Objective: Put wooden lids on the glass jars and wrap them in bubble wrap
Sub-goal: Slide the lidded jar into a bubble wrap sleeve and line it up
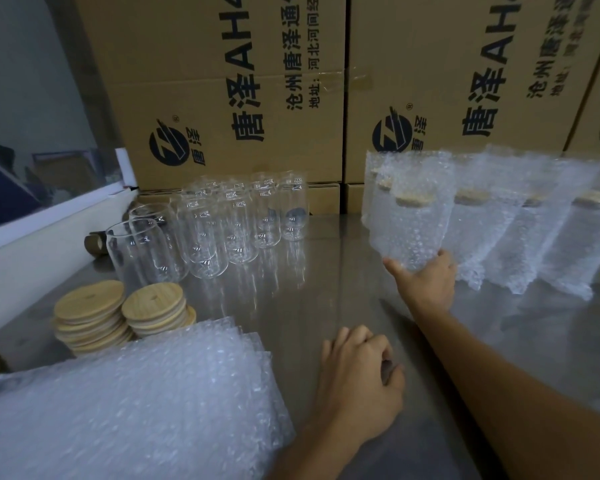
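A packing room or warehouse: stacked printed cardboard cartons (229, 88) (taped shut) behind a steel worktable (326, 271).

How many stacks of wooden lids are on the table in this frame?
2. One stack of wooden lids sits at the table's left, in front of the bare glass jars; the second stack stands just right of it, touching the pile of bubble wrap sheets. Lids already on wrapped jars aren't counted.
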Motion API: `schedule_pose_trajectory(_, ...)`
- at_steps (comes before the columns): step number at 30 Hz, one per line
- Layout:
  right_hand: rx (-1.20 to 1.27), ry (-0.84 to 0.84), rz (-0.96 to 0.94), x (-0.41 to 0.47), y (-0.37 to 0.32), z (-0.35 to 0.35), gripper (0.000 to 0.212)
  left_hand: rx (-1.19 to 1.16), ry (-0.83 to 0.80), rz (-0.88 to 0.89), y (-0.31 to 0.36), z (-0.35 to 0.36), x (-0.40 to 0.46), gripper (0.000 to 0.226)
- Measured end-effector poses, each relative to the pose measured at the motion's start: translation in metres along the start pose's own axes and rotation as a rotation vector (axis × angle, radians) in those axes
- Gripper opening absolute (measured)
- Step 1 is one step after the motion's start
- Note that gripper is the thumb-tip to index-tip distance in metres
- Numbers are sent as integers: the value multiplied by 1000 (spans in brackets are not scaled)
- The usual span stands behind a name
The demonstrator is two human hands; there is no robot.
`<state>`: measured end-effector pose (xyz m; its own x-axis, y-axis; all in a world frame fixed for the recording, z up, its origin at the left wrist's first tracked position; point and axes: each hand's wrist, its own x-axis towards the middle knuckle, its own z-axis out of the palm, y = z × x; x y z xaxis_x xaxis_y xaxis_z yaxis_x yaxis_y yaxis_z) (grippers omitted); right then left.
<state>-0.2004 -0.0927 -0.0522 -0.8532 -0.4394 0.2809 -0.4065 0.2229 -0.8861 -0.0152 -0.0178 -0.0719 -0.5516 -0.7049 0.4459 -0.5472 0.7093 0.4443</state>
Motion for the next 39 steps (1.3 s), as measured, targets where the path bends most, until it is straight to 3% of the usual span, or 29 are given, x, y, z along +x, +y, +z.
schedule_pose_trajectory(6, 98, 113, -31, -16, 1, -16, 80, -229, 80, -112, -3, 0, 4, 15)
schedule_pose_trajectory(10, 139, 105, -62, -18, 2, -19, 91, -305, 107, -157, -4, -1, 2, 14)
schedule_pose_trajectory(16, -22, -51, -177, -10, 5, -11, 115, -317, 131, -140, -5, 1, 2, 13)
schedule_pose_trajectory(21, -210, -159, -342, -2, -2, 3, 94, -347, 172, -152, -7, 3, 3, 13)
schedule_pose_trajectory(32, -11, -28, -19, 6, -4, 5, 80, -357, 156, -155, -6, 4, 6, 14)
schedule_pose_trajectory(39, -72, -1, -43, 6, -12, 6, 78, -358, 155, -157, -5, 4, 5, 12)
